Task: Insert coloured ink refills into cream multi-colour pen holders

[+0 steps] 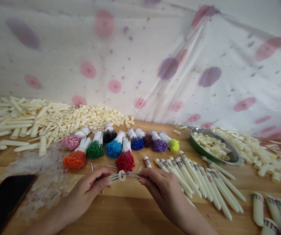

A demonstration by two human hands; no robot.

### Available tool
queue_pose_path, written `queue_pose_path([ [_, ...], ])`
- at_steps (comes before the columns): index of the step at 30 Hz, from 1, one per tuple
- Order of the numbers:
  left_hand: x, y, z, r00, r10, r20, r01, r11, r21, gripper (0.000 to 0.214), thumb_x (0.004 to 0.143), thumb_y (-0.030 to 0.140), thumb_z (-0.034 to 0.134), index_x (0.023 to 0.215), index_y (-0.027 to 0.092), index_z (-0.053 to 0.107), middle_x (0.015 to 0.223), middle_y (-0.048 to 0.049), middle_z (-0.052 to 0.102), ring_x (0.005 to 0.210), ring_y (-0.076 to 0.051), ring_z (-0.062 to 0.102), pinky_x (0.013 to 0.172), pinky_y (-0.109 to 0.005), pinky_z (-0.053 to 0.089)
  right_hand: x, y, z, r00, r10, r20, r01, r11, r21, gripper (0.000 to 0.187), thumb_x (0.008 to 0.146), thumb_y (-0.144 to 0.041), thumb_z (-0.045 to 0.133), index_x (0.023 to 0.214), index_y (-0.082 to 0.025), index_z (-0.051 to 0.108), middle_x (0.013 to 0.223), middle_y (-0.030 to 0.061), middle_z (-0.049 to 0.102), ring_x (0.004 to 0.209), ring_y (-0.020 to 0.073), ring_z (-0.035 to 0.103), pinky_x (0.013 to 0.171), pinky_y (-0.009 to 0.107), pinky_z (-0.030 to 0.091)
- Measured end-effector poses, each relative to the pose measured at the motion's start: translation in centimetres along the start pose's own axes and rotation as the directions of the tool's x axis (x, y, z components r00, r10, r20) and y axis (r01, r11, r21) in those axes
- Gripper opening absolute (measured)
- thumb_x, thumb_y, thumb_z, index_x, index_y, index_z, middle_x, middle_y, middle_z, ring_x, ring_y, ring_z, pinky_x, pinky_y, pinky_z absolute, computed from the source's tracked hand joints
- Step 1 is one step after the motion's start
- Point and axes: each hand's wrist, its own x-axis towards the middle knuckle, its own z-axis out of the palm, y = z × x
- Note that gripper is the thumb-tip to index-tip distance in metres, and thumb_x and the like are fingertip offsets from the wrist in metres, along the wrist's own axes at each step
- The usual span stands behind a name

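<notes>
Worktop (121, 210): brown wood. Left side: a loose heap (86, 114) of cream plastic parts at the back, small clear scraps (42, 178) in front of it, and a dark phone (7, 202) lying flat beside the scraps. Centre: ten bundles (125, 161) of thin sticks — each with its own colour. Right side: cream pens (214, 192) lying slantwise, a green-sided bowl (196, 148) behind them — stubbier pens (258, 210) at the near corner.

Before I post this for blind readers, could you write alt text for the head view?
A person's left hand holds a slotted cream piece while the right hand holds tweezers at its open end. Beyond lie colour-ended bundles; cream pens lie at right.
</notes>
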Motion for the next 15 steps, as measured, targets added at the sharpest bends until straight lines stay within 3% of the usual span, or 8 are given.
queue_pose_path([
  [10,-0.17,-0.33,0.19,0.999,-0.034,0.035,0.034,0.999,-0.011,0.019,0.089,0.032,0.046,0.099,0.028,0.061,0.076,0.0044,0.067,0.065,-0.013,0.059,0.059,-0.019,0.046,-0.05,0.07,0.28,0.989,-0.106,-0.099,0.097,0.991,-0.089,0.024,0.094,-0.026,0.041,0.078,-0.018,0.057,0.062,-0.0005,0.058,0.053,0.0111,0.051,0.050,0.022,0.031],
  [15,-0.47,0.40,0.26,0.999,0.005,0.035,-0.006,0.999,0.045,0.017,0.087,0.031,0.048,0.094,0.027,0.063,0.075,0.0038,0.068,0.065,-0.014,0.062,0.060,-0.020,0.047,0.11,-0.25,0.38,0.984,-0.167,-0.058,0.159,0.979,-0.125,0.027,0.095,-0.023,0.041,0.074,-0.018,0.057,0.059,-0.0012,0.057,0.052,0.0107,0.051,0.050,0.022,0.030],
])
